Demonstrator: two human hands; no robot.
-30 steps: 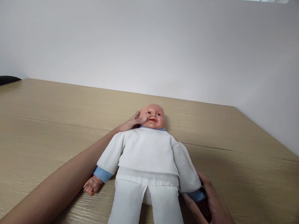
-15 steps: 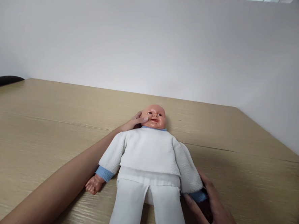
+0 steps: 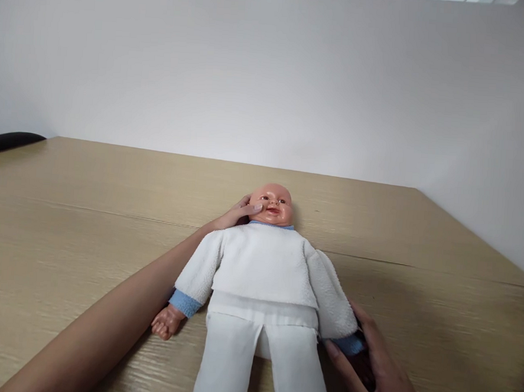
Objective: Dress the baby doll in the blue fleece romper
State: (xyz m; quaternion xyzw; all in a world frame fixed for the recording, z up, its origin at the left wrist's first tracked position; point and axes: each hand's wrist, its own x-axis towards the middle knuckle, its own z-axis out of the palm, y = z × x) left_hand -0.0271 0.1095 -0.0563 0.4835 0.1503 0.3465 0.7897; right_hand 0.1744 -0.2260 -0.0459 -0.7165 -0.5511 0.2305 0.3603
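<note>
A baby doll [image 3: 266,267] in a white fleece top with blue collar and cuffs and white trousers lies on its back, head away from me. Its lower legs run out of view. My left hand [image 3: 242,211] cups the side of the doll's head [image 3: 272,198], thumb on the cheek; the other fingers are partly hidden behind the head. At the lower right, my right hand [image 3: 378,363] is wrapped round the end of the doll's sleeve and its blue cuff [image 3: 350,344]. The doll's other hand [image 3: 166,322] rests beside my left forearm.
The wooden table [image 3: 112,181] has a thin seam running across it. Behind it rises a pale wall or partition [image 3: 269,72], which also closes off the right side. A black curved edge [image 3: 10,142], perhaps a chair back, shows at the far left.
Almost nothing differs. The doll and table sit very slightly further right in the picture, and both hands keep the same places on the doll.
</note>
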